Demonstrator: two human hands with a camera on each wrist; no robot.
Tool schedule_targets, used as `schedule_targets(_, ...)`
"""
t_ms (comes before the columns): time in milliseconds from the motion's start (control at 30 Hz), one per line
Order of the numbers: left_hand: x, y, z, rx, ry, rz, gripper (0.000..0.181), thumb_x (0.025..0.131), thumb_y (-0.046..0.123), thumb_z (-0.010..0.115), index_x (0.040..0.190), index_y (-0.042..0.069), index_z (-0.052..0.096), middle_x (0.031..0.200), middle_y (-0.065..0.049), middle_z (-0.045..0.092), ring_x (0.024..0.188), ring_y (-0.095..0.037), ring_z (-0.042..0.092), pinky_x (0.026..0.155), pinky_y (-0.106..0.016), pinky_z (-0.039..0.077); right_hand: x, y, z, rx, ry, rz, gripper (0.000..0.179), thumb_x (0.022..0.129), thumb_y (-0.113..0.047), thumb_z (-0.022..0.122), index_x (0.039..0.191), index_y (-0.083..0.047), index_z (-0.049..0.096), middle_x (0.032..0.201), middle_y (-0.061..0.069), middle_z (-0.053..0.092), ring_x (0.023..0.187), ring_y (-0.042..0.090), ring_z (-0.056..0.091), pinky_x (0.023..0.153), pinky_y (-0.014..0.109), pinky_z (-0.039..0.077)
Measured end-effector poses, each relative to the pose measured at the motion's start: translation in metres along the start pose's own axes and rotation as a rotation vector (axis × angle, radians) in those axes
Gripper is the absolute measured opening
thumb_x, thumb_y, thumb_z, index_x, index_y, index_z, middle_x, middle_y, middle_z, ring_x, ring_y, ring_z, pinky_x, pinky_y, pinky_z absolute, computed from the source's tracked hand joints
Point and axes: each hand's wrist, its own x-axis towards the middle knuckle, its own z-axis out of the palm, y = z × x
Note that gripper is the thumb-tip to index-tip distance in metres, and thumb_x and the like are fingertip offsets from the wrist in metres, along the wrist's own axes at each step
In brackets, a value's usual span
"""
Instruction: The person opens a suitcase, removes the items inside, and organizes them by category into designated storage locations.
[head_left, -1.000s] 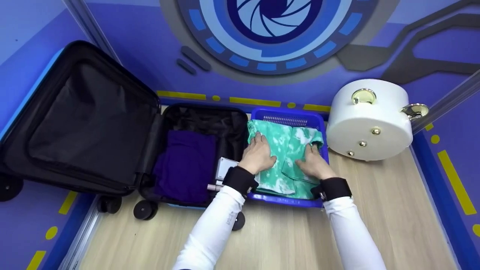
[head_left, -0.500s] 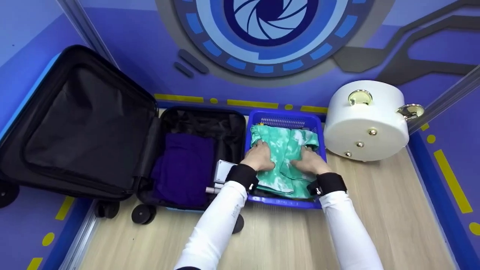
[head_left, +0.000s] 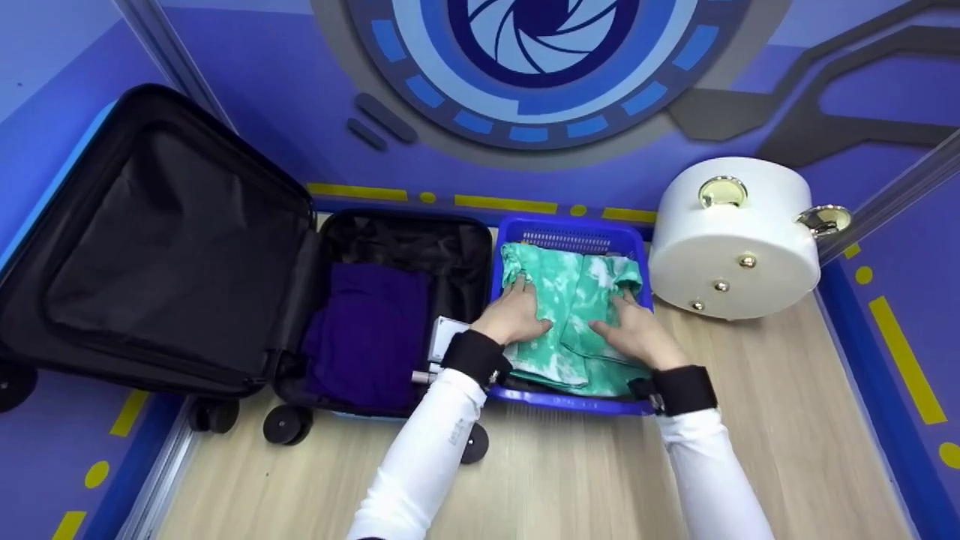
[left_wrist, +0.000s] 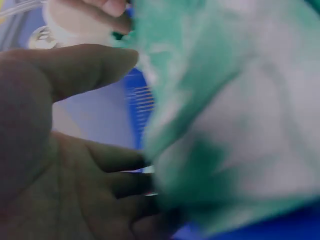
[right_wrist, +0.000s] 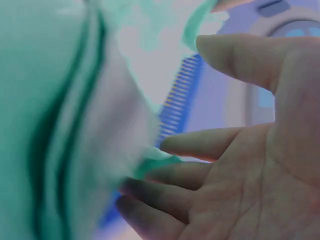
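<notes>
A folded green-and-white tie-dye garment [head_left: 559, 300] lies in a blue plastic basket [head_left: 570, 406]. My left hand [head_left: 512, 313] is at the garment's left side, fingers fairly straight and pointing away from me. At the right side my right hand [head_left: 634, 326] mirrors it, fingertips against the cloth. In the left wrist view the thumb [left_wrist: 95, 65] stands apart from the fingers, whose tips meet the garment's edge. The right wrist view has spread fingers [right_wrist: 200, 145] with their tips right at the cloth [right_wrist: 135, 100]. The basket's floor is mostly hidden under the garment.
Left of the basket lies an open black suitcase [head_left: 472, 240], with a folded purple cloth [head_left: 371, 334] and a small white box [head_left: 444, 337] inside. Its lid [head_left: 172, 240] leans back at far left. A white drum-shaped case [head_left: 735, 247] stands right of the basket, near the wall.
The garment's left edge has come inward off the basket's left wall, along with my left hand. My right hand first moved inward, then slightly back outward.
</notes>
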Motion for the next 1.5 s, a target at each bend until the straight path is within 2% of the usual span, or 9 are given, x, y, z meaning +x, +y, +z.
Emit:
schedule_targets(167,-0.040,0.004,-0.003,0.113,0.098,0.010,0.055,0.100,0.040,0.065,0.138,0.000,0.059,0.147,-0.017,0.055,0.130,-0.032,0.058,0.102,-0.049,0.051,-0.033,0.004,0.001,-0.025,0.128,-0.136,0.052,0.101,-0.022,0.065,0.135,0.015,0.055,0.134,0.038,0.058,0.122,0.054,0.058,0.103,0.064,0.046)
schedule_targets(367,-0.072,0.011,0.017,0.175,0.166,0.018,0.036,0.094,0.026,0.068,0.118,-0.001,0.067,0.130,-0.019,0.061,0.105,-0.031,0.065,0.085,-0.046,0.057,-0.061,0.014,0.018,-0.072,0.234,-0.193,0.025,0.086,-0.001,0.076,0.107,0.011,0.069,0.114,0.030,0.068,0.106,0.049,0.066,0.093,0.061,0.053)
schedule_targets(500,-0.069,0.013,0.036,0.183,0.134,0.014,0.035,0.085,0.020,0.071,0.111,-0.004,0.066,0.151,-0.037,0.043,0.089,-0.033,0.071,0.076,-0.044,0.059,-0.061,0.018,0.031,-0.097,0.217,-0.198,0.033,0.081,0.004,0.077,0.112,0.014,0.070,0.121,0.035,0.066,0.112,0.053,0.064,0.098,0.061,0.050)
schedule_targets(633,-0.058,0.013,0.050,0.166,0.052,-0.013,0.039,0.083,0.023,0.073,0.112,-0.003,0.065,0.157,-0.045,0.025,0.076,-0.028,0.068,0.074,-0.040,0.058,-0.053,0.017,0.038,-0.133,0.195,-0.212,0.005,0.080,0.006,0.074,0.084,0.004,0.071,0.095,0.021,0.070,0.084,0.037,0.068,0.078,0.053,0.057)
schedule_targets(800,-0.052,0.009,0.060,0.148,0.041,-0.006,0.057,0.083,0.028,0.074,0.125,-0.008,0.062,0.154,-0.049,0.021,0.087,-0.030,0.071,0.080,-0.038,0.059,-0.047,0.016,0.042,-0.161,0.190,-0.245,0.026,0.081,0.008,0.067,0.064,-0.009,0.057,0.068,0.006,0.059,0.062,0.022,0.055,0.059,0.044,0.050)
schedule_targets(1033,-0.057,0.003,0.064,0.062,0.075,0.027,0.073,0.089,0.033,0.073,0.143,-0.011,0.050,0.157,-0.049,0.014,0.100,-0.035,0.070,0.081,-0.039,0.058,-0.048,0.018,0.045,-0.159,0.220,-0.255,0.018,0.082,0.009,0.065,0.070,-0.004,0.061,0.073,0.011,0.062,0.064,0.027,0.058,0.059,0.046,0.051)
schedule_targets(1133,-0.063,0.000,0.063,0.023,0.092,0.052,0.065,0.092,0.031,0.072,0.140,-0.008,0.054,0.160,-0.046,0.012,0.087,-0.031,0.070,0.073,-0.038,0.058,-0.052,0.020,0.048,-0.129,0.247,-0.240,0.003,0.084,0.004,0.070,0.082,0.005,0.068,0.095,0.027,0.070,0.082,0.042,0.069,0.074,0.055,0.057)
schedule_targets(1233,-0.071,-0.005,0.061,0.004,0.123,0.090,0.053,0.094,0.030,0.070,0.134,-0.004,0.059,0.162,-0.040,0.018,0.083,-0.029,0.070,0.066,-0.038,0.056,-0.055,0.018,0.051,-0.060,0.283,-0.203,0.025,0.089,-0.004,0.074,0.105,0.014,0.070,0.117,0.037,0.067,0.106,0.054,0.067,0.092,0.061,0.053)
schedule_targets(1500,-0.092,-0.036,0.027,-0.153,0.291,0.111,0.050,0.100,0.028,0.064,0.143,0.004,0.060,0.155,-0.014,0.051,0.137,-0.033,0.055,0.106,-0.052,0.049,-0.058,-0.006,0.058,0.167,0.426,-0.237,0.046,0.094,-0.010,0.076,0.133,0.010,0.063,0.147,0.033,0.052,0.132,0.051,0.053,0.106,0.062,0.045)
